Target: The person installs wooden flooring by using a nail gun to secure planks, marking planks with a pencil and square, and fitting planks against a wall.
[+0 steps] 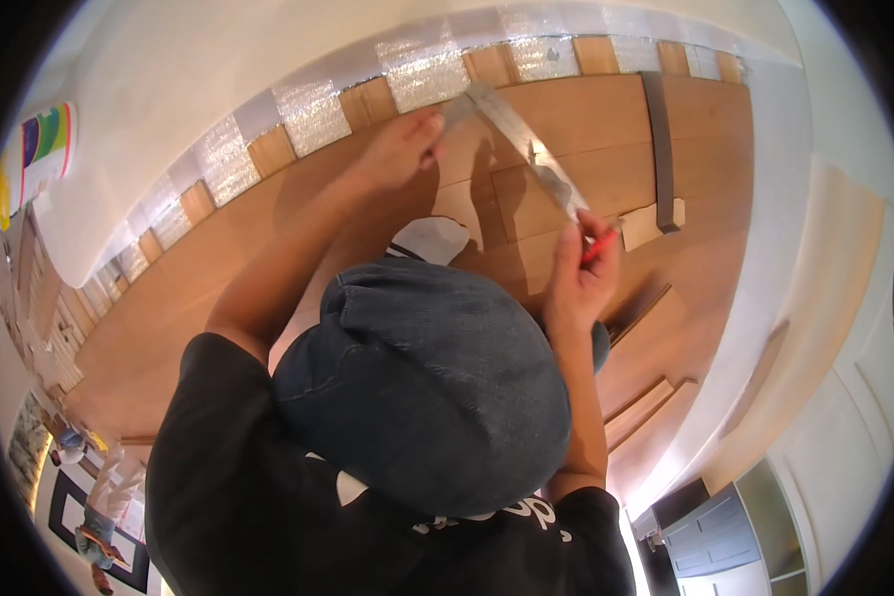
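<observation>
My left hand (402, 147) pinches the short arm of a metal square (524, 146) near its corner, by the upper edge of the wooden planks (308, 189). The square's long arm slants down to my right hand (581, 268), whose closed fingers grip a red-handled tool (599, 245), too small to tell exactly, against that end. Just right of that hand lies a short pale board piece (648, 223), under the lower end of a long dark bar (663, 149). A white shoe (432, 235) shows between my arms, beyond my bent knee in dark jeans (417, 387).
Silver foam underlay (422, 65) with small wooden blocks (273, 151) runs along the white wall (199, 70). Loose plank strips (641, 407) lie at lower right. Grey-blue cabinets (710, 531) stand beyond. At far lower left, small figures or objects are too distorted to identify.
</observation>
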`<action>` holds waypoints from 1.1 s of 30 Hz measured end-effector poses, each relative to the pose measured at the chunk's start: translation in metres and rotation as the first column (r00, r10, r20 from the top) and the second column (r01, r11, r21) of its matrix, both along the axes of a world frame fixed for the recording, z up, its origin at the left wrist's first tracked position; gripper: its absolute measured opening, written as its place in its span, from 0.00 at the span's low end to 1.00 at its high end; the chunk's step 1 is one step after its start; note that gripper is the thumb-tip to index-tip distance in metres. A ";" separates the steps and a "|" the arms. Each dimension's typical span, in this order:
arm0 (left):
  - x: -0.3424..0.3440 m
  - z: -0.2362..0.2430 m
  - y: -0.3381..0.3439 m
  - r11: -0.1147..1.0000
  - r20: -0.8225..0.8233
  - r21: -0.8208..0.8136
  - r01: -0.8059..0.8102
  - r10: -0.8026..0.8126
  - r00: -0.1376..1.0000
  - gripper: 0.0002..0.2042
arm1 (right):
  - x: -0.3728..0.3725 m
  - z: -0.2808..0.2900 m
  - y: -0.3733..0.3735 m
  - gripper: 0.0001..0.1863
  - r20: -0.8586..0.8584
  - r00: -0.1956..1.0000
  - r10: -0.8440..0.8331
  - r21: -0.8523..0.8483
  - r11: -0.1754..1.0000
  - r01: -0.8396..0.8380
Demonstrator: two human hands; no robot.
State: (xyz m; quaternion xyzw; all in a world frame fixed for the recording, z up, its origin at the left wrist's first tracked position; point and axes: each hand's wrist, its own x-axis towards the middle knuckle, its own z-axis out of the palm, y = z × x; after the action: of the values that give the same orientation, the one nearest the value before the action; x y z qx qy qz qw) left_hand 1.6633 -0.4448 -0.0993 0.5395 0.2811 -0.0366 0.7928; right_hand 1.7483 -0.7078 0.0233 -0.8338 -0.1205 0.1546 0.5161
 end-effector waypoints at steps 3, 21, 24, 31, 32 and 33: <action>0.003 -0.020 0.032 0.910 -0.222 0.367 0.192 -0.115 0.968 0.23 | -0.004 -0.010 -0.053 0.15 -0.130 0.979 -0.160 -0.051 0.987 0.155; -0.003 -0.101 0.047 0.196 0.048 0.980 -0.023 -0.122 0.991 0.17 | -0.061 -0.056 -0.070 0.19 -0.483 0.856 -0.182 0.001 0.978 0.208; -0.005 -0.102 0.052 0.202 0.070 0.979 -0.036 -0.162 0.984 0.17 | -0.048 -0.046 -0.050 0.20 -0.558 0.820 -0.125 0.117 0.967 0.227; -0.003 -0.107 0.052 0.209 0.098 0.976 -0.058 -0.186 0.978 0.18 | -0.021 -0.060 -0.031 0.20 -0.433 0.899 -0.058 0.156 0.978 0.139; -0.003 -0.106 0.051 0.214 0.086 0.976 -0.046 -0.178 0.980 0.19 | -0.018 -0.061 -0.027 0.20 -0.432 0.900 -0.065 0.151 0.978 0.143; -0.003 -0.105 0.051 0.220 0.088 0.974 -0.047 -0.182 0.979 0.19 | -0.015 -0.061 -0.023 0.18 -0.435 0.895 -0.100 0.166 0.968 0.189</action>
State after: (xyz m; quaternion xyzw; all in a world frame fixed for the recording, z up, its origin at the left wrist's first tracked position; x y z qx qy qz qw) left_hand 1.6606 -0.3940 -0.2047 0.9280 0.1447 0.1618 0.3029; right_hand 1.7329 -0.7307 -0.0380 -0.7295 0.0417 0.2795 0.6229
